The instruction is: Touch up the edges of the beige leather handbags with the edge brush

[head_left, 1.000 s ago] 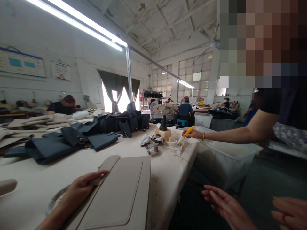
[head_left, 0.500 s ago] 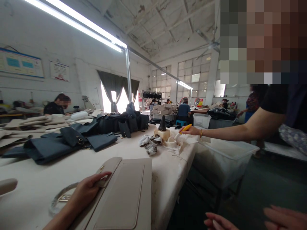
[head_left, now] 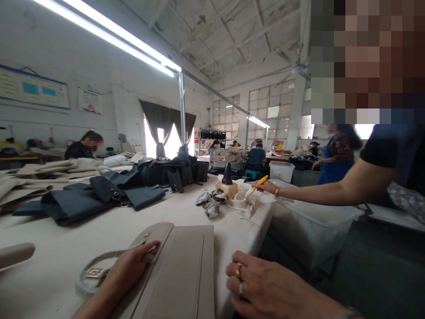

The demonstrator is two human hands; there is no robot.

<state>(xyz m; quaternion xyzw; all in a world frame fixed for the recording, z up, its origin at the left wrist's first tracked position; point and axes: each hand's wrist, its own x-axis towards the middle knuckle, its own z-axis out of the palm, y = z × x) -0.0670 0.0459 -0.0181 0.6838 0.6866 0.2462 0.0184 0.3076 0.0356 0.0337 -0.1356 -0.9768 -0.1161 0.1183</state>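
Note:
A beige bag [head_left: 186, 266] with a stitched front panel lies on the pale table. My left hand [head_left: 133, 263] is closed on it near the flap edge, beside a small gold fitting [head_left: 146, 237]. To the left of that hand is a looped beige strap [head_left: 86, 270] with a gold buckle [head_left: 95, 273]. My right hand [head_left: 262, 281], with rings on two fingers, is right of the bag by the table's edge. Its fingers are loosely bent and somewhat apart, with nothing visible in them.
A co-worker's hand [head_left: 264, 186] holds a yellow-handled brush [head_left: 257, 185] over a small pot [head_left: 238, 200]. Crumpled rags [head_left: 210, 201] and a black cone [head_left: 227, 174] stand nearby. Dark blue bags [head_left: 79, 204] cover the table's far left. A plastic bin [head_left: 318, 221] stands on the right.
My right hand has come up from the bottom right toward the bag. My left hand stays on the bag. The co-worker's brush has tilted more steeply. The view has shifted slightly.

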